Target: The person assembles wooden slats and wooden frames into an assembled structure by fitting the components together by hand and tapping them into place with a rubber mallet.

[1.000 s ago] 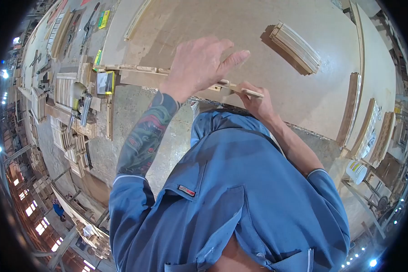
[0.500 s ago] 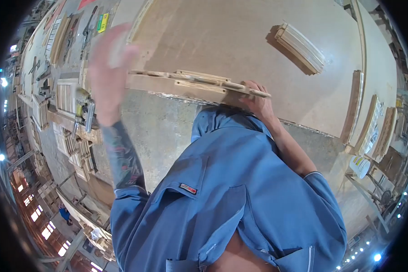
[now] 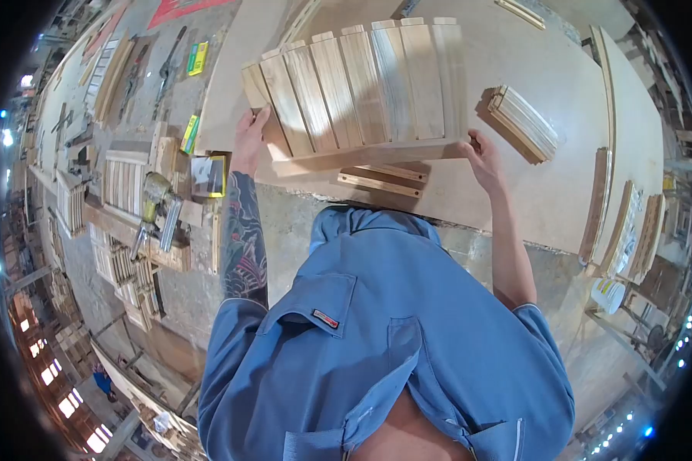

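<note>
A slatted wooden panel (image 3: 346, 92) is tilted up over the workbench (image 3: 515, 200), its slats running away from me and their tabbed ends at the far side. My left hand (image 3: 250, 142) grips the panel's near left corner, thumb on top. At the near right corner, my right hand (image 3: 486, 160) pinches the end of the rail (image 3: 377, 156) along the panel's near edge. Beneath that edge, two short wooden strips (image 3: 380, 181) with holes in them lie on the bench. The panel's underside is hidden.
A bundle of slats (image 3: 519, 123) lies right of the panel. Long wooden pieces (image 3: 598, 203) line the bench's right side. To the left are a nail gun (image 3: 158, 203), stacked slatted pieces (image 3: 123, 184) and yellow-green boxes (image 3: 197, 58). A white bucket (image 3: 607, 294) stands lower right.
The panel, seen edge-on before, has turned so its slatted face shows. My left hand, raised and blurred before, now grips its left corner. My right hand has shifted slightly right.
</note>
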{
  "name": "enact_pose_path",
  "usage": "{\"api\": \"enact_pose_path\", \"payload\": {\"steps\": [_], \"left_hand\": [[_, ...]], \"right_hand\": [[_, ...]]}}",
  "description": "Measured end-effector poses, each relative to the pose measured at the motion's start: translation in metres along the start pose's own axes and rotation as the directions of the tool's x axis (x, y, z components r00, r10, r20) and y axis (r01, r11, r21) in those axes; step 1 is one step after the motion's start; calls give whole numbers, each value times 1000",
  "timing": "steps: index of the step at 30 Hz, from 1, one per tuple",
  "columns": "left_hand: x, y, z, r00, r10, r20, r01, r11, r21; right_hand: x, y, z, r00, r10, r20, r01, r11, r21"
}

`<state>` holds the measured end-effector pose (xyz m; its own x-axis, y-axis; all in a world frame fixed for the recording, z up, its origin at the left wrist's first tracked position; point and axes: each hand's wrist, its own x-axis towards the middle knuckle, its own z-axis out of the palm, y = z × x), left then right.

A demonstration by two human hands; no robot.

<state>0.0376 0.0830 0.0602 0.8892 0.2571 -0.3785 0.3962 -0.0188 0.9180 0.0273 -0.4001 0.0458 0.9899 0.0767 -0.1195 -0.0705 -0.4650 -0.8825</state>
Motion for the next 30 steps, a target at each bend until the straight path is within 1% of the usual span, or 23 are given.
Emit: {"api": "enact_pose_path", "payload": {"steps": [1, 2, 3, 4, 5, 7, 8, 11, 12, 13, 14, 15, 16, 17, 18, 19, 20, 21, 23, 24, 26, 28, 30], "left_hand": [[7, -13, -1, 1000, -6, 18, 6, 1000, -3], [13, -32, -4, 999, 15, 47, -11, 998, -69], [15, -47, -8, 997, 29, 75, -19, 991, -130], [-12, -23, 12, 996, -7, 86, 32, 953, -300], [-11, -33, 8, 995, -14, 103, 44, 955, -294], [-3, -67, -3, 983, -172, 67, 178, 979, -102], [-1, -81, -7, 981, -176, 81, 184, 978, -103], [9, -109, -14, 975, -196, 106, 210, 968, -140], [13, -112, -12, 973, -226, 53, 232, 950, -207], [15, -115, -12, 965, -261, 0, 251, 928, -275], [18, -118, -11, 963, -268, 7, 260, 926, -275], [22, -114, -10, 955, -290, 57, 292, 891, -348], [25, -110, -11, 946, -308, 106, 323, 850, -416], [26, -106, -12, 944, -313, 105, 327, 848, -416], [27, -98, -12, 930, -338, 144, 368, 840, -400], [24, -93, -12, 912, -367, 182, 409, 829, -381], [23, -90, -12, 911, -372, 179, 412, 827, -381], [22, -89, -11, 913, -365, 182, 408, 825, -391], [20, -85, -9, 915, -361, 183, 404, 821, -404], [19, -84, -10, 914, -359, 191, 406, 825, -392], [18, -82, -8, 913, -358, 197, 408, 829, -383], [17, -82, -6, 908, -376, 184, 419, 808, -414], [18, -83, -6, 915, -368, 164, 402, 820, -408]], "right_hand": [[5, 11, 5, 996, 91, -21, -90, 995, 38], [4, 24, 9, 993, 111, -29, -110, 993, 33], [0, 32, 16, 989, 131, 62, -140, 974, 180], [-5, 38, 22, 981, 130, 147, -172, 930, 325], [-14, 43, 28, 980, 146, 135, -183, 927, 327], [-43, 49, 37, 944, 296, 143, -324, 916, 239], [-52, 58, 42, 955, 269, 127, -297, 893, 338], [-71, 54, 45, 945, 324, 48, -323, 893, 313], [-73, 54, 45, 941, 337, 39, -332, 890, 311], [-73, 54, 44, 923, 384, 28, -379, 894, 240], [-72, 54, 42, 905, 426, 17, -422, 891, 167], [-69, 54, 40, 902, 431, 16, -428, 889, 163], [-67, 52, 37, 877, 481, 8, -475, 862, 176], [-64, 52, 36, 849, 528, 2, -519, 834, 190], [-60, 56, 35, 848, 531, 6, -522, 832, 189], [-58, 59, 34, 790, 613, 15, -596, 761, 258], [-54, 62, 32, 726, 687, 29, -657, 681, 323], [-49, 64, 29, 724, 689, 32, -660, 680, 320], [-41, 66, 23, 679, 722, 136, -707, 593, 385], [-40, 63, 23, 676, 723, 139, -711, 591, 381], [-37, 58, 24, 675, 728, 124, -723, 617, 311], [-37, 62, 24, 677, 727, 109, -719, 622, 311], [-38, 64, 27, 681, 725, 104, -714, 625, 314]]}}
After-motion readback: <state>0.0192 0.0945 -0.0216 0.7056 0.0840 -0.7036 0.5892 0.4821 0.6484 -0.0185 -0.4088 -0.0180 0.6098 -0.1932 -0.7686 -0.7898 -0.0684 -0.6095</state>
